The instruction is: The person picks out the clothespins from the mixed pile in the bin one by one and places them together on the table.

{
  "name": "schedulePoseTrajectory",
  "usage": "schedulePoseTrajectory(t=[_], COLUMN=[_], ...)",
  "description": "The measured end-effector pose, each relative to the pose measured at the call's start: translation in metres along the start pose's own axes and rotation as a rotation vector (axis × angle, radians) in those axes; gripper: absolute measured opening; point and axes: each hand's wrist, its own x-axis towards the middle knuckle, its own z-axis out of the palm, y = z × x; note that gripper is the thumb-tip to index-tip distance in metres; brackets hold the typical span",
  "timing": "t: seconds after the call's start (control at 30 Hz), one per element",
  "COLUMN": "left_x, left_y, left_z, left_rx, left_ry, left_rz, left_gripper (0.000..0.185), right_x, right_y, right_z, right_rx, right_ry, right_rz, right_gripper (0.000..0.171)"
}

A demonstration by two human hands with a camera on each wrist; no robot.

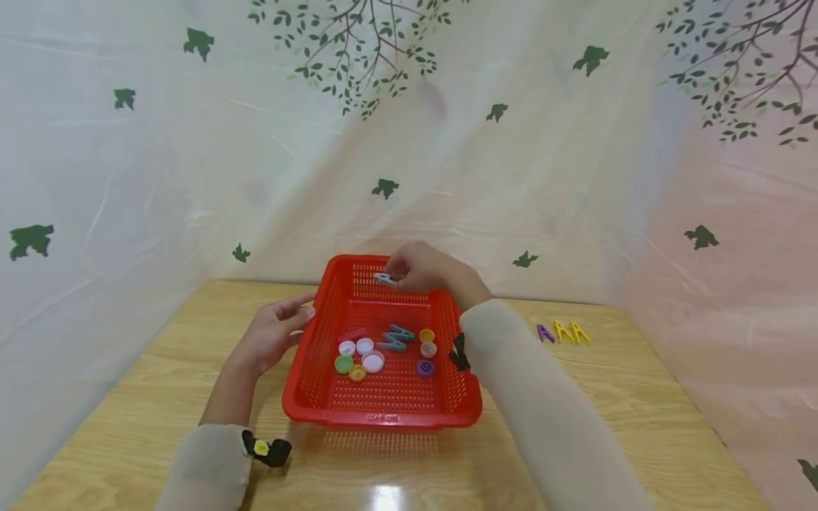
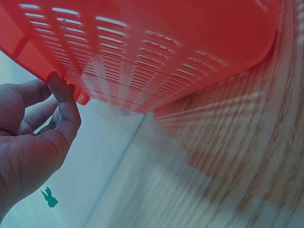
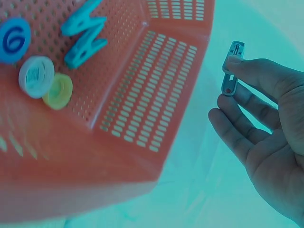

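Note:
A red plastic basket [image 1: 377, 419] stands on the table, with several bottle caps [image 1: 373, 363] in its lower half. Beside the caps lie a pair of teal clothespins [image 1: 393, 343] and a pink clothespin [image 1: 352, 335]. My left hand [image 1: 273, 333] holds the basket's left rim with bent fingers; the left wrist view shows its fingertips [image 2: 56, 81] at the rim edge. Over the far end of the basket, my right hand [image 1: 418, 268] pinches a light blue clothespin [image 3: 232, 69] between thumb and fingers. In the right wrist view its other fingers are spread loosely.
One purple clothespin [image 1: 545, 333] and two yellow clothespins [image 1: 571, 332] lie on the wooden table [image 1: 613, 397] to the right of the basket. A pale curtain [image 1: 287, 184] with green leaf prints encloses the table at the back and sides.

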Motion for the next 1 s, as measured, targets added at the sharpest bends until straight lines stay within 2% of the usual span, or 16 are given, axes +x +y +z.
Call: schedulePoseTrajectory(t=[0.33,0.57,1.0], left_x=[0.0,0.0,0.002], left_y=[0.0,-0.003,-0.004], left_z=[0.0,0.0,-0.002], left_rx=[0.0,-0.005,-0.004], left_ry=[0.008,0.006,0.003], left_rz=[0.002,0.0,0.005], left_gripper=[0.057,0.057,0.054], right_x=[-0.022,-0.037,-0.066], right_y=[0.017,0.034,0.066], right_z=[-0.018,-0.027,-0.031], right_rx=[-0.035,-0.033,-0.067], right_ry=[0.043,0.043,0.088], right_rz=[-0.019,-0.008,0.016], right_gripper=[0.023,0.023,0.024])
